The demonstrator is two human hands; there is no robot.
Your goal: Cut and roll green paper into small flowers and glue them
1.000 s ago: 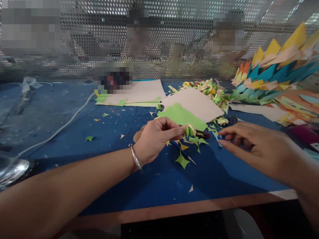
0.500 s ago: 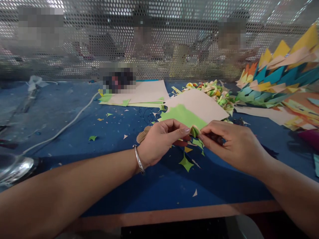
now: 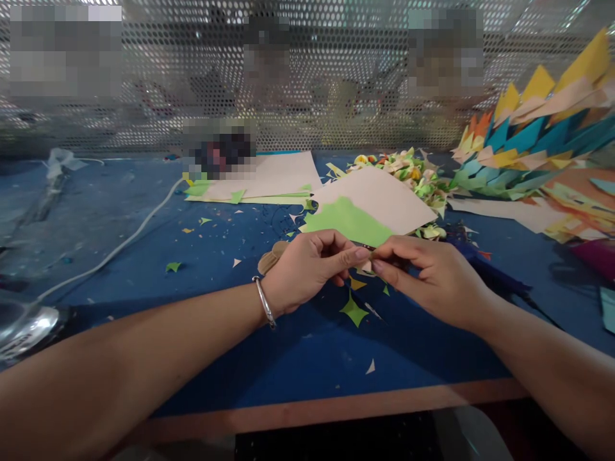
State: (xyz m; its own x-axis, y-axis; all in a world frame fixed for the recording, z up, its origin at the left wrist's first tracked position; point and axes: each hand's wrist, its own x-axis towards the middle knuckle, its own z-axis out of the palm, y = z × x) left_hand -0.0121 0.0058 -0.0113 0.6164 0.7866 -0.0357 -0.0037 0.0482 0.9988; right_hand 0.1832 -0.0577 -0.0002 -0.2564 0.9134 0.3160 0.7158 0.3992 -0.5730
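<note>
Over the near middle of the blue table, my left hand (image 3: 307,269), with a silver bangle at its wrist, is closed in a pinch. Opposite it, the fingers of my right hand (image 3: 430,275) are pinched too, and the fingertips of both hands meet. Between them is a small folded green paper piece (image 3: 371,255), now almost wholly hidden. Below the hands lies a green star-shaped paper scrap (image 3: 354,312). Just beyond them rests a pale sheet (image 3: 379,195) with a cut green sheet (image 3: 343,221) against it. A tan rounded piece (image 3: 270,258) shows beside my left hand.
Several small curled paper pieces (image 3: 418,169) are heaped behind the sheets. Layered pointed paper work (image 3: 533,137) stands at right, near a dark blue corded tool (image 3: 494,266). More sheets (image 3: 283,176) lie at back left. A white cord (image 3: 129,237) crosses the left side.
My fingertips have come together over the green paper piece, which showed open folds before and is now mostly covered. The view has shifted slightly, showing more of the dark blue tool.
</note>
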